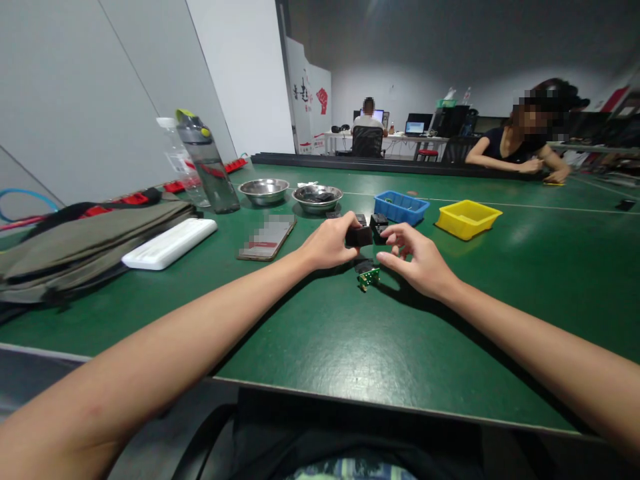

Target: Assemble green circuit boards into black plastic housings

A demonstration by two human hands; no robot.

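Observation:
My left hand (333, 241) grips a small black box-like casing (359, 237) between thumb and fingers, just above the green table. Close by on the right, my right hand (413, 257) has its fingers apart and curved, with nothing visible between them. Its fingertips are near another black block (379, 227) standing behind; whether they touch it I cannot tell. A small green circuit board (369, 279) lies on the table in front of the hands, beside a dark piece (365, 265). More black parts are partly hidden behind my left hand.
Behind the hands are two steel bowls (265, 193), one holding dark parts, a blue tray (403, 207) and a yellow tray (467, 219). To the left lie a phone (267, 237), a white power bank (170, 244), bottles (213, 167) and a bag (95, 243). A person sits far right.

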